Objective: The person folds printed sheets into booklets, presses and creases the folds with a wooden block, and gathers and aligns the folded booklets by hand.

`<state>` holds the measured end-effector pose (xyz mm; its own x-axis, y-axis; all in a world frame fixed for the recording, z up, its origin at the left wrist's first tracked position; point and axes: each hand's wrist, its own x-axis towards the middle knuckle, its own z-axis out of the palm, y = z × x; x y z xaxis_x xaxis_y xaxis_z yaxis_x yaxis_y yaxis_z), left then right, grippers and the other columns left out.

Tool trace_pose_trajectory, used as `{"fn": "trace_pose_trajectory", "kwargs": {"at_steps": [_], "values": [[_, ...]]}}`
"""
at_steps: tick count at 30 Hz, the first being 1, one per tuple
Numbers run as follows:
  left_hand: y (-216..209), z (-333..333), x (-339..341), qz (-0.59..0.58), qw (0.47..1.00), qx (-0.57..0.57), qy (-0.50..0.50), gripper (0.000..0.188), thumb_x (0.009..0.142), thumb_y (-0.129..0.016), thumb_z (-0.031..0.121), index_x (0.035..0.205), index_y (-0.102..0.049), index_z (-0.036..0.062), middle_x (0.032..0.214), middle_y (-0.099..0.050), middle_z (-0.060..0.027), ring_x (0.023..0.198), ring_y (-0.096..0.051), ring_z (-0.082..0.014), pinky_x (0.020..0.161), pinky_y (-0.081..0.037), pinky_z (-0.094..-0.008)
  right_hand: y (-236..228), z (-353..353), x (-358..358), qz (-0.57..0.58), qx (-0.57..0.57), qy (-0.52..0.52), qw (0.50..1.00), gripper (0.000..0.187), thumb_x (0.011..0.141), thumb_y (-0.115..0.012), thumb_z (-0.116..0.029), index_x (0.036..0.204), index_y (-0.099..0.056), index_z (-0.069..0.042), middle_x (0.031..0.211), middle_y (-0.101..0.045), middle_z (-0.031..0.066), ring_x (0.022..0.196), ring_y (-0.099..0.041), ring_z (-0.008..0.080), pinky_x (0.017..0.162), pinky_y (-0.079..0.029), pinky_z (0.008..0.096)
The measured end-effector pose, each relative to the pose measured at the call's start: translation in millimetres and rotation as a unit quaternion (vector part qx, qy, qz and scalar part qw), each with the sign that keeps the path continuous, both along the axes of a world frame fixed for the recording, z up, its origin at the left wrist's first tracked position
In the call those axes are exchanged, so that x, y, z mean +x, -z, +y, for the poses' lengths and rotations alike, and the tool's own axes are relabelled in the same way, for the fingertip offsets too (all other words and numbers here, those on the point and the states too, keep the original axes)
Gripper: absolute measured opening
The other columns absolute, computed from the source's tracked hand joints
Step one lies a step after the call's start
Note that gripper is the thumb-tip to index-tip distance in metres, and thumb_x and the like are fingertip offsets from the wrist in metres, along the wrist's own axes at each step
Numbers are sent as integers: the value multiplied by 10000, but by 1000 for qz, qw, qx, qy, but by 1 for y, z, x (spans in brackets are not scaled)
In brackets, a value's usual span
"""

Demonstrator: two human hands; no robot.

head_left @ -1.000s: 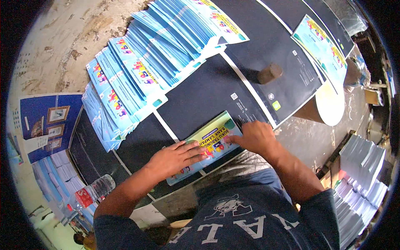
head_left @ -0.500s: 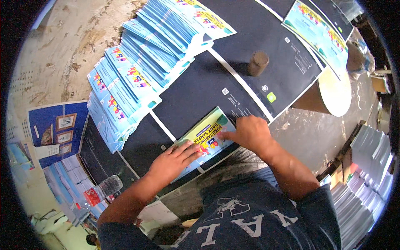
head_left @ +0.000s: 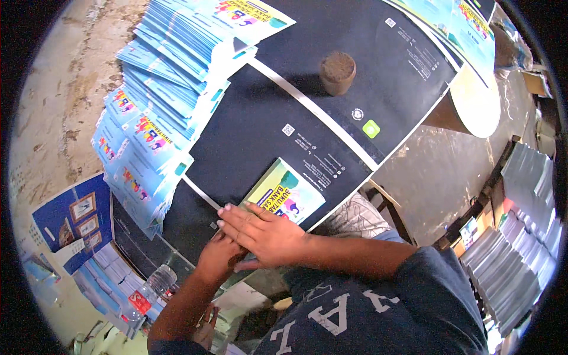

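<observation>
A booklet (head_left: pixel 293 192) with a yellow, green and blue printed cover lies near the front edge of a dark-covered table (head_left: pixel 219 136). My right hand (head_left: pixel 266 235) rests flat across the booklet's left end, fingers stretched out and pointing left. Just under and beside it is my left hand (head_left: pixel 218 257); its fingers are mostly covered by the right one. To the left, a long fanned row of light blue booklets (head_left: pixel 160 77) with similar covers runs along the table. Beyond the booklet stands a short brown cylinder (head_left: pixel 338 77), tapered and rough on top.
Large printed sheets (head_left: pixel 455 26) lie at the far right, beside a round pale surface (head_left: pixel 476 109). Paper stacks (head_left: pixel 503 260) stand low on the right. At lower left are a clear plastic bottle (head_left: pixel 155 284) with a red label and more bundled paper (head_left: pixel 112 269).
My right hand has moved left from the booklet's right end to lie over my left hand. The left hand has drawn back slightly toward me. My view has shifted as well.
</observation>
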<state>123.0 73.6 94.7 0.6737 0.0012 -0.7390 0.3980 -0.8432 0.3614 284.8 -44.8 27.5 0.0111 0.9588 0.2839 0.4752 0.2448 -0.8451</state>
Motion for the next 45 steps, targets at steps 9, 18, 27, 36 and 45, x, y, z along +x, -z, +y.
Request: {"fn": "trace_pose_trajectory", "kwargs": {"at_steps": [9, 18, 27, 36, 45], "values": [[22, -7, -17, -17, 994, 39, 98, 540, 893, -596, 254, 1385, -477, 65, 1456, -403, -209, 1346, -408, -377, 1135, -319, -489, 10, -12, 17, 28, -18, -8, 999, 1071, 714, -716, -654, 1447, -344, 32, 1550, -310, 216, 1438, -309, 337, 1145, -241, 566], [11, -8, 0, -64, 949, 136, 276, 538, 897, -588, 267, 1394, -487, 90, 1406, -476, -159, 1320, -422, -347, 1144, -310, -504, -2, 0, 34, 88, -1, -53, 995, 1197, 694, -671, -739, 1479, -269, 71, 1535, -305, 273, 1461, -238, 396, 1194, -126, 530], [24, -7, -11, -74, 949, 165, 258, 566, 855, -610, 309, 1375, -506, 111, 1430, -478, -130, 1336, -441, -315, 1126, -365, -447, -4, 5, 12, 113, -24, -45, 992, 1019, 821, -682, -562, 1461, -261, 110, 1525, -261, 331, 1430, -280, 437, 1184, -205, 508], [7, -7, -36, -110, 986, 116, 36, 477, 859, -622, 194, 1315, -546, 79, 1440, -477, -142, 1326, -479, -305, 1048, -461, -406, -4, 14, -24, -244, -121, -91, 958, 751, 961, -513, -397, 1501, -237, 45, 1550, -320, 194, 1466, -265, 308, 1204, -122, 512], [33, -87, -45, -260, 797, 249, -485, 604, 919, -536, 281, 1433, -395, -3, 1486, -434, -187, 1382, -404, -360, 1136, -267, -547, -8, 19, -49, -399, -125, -76, 905, 609, 940, -465, -394, 1459, -410, -82, 1526, -373, 145, 1443, -292, 326, 1179, -122, 591]]}}
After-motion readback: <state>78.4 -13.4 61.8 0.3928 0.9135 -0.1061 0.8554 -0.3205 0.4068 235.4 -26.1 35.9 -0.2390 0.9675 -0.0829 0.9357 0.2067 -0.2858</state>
